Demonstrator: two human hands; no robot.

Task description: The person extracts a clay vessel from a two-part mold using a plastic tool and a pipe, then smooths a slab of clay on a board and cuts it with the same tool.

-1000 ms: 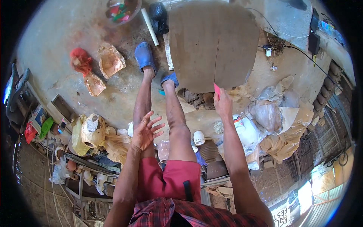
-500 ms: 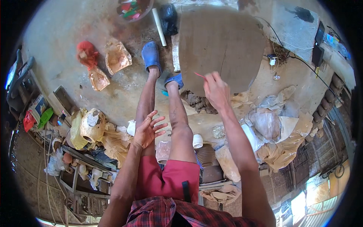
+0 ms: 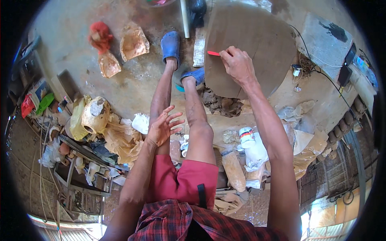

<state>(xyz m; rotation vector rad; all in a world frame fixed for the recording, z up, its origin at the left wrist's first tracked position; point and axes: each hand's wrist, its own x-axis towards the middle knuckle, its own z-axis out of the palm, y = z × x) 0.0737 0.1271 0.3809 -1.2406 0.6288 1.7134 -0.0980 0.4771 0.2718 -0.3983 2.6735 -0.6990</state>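
My right hand (image 3: 238,66) pinches a small flat red strip-like tool (image 3: 213,53), its exact kind unclear. Beneath it lies a broad, flat brown slab (image 3: 257,40) that looks like clay, with a thin dark line across its surface. The tool's tip is over the slab's left border; whether it touches is hard to tell. Fingers spread and holding nothing, my left hand (image 3: 162,127) hovers over my left leg. Crumpled dark brown clay lumps (image 3: 221,103) sit at the slab's near edge.
Blue clogs (image 3: 171,46) are on my feet, left of the slab. Broken mould-like pieces (image 3: 134,41) and a red cloth bundle (image 3: 100,37) lie further left. A black cable (image 3: 321,72) runs at right. A pale pot (image 3: 95,114) and wrapped bundles (image 3: 257,152) stand nearer me.
The view has shifted. My right hand has moved away from me along the slab's left side, and more of the red tool shows. My left hand stays spread over my leg.
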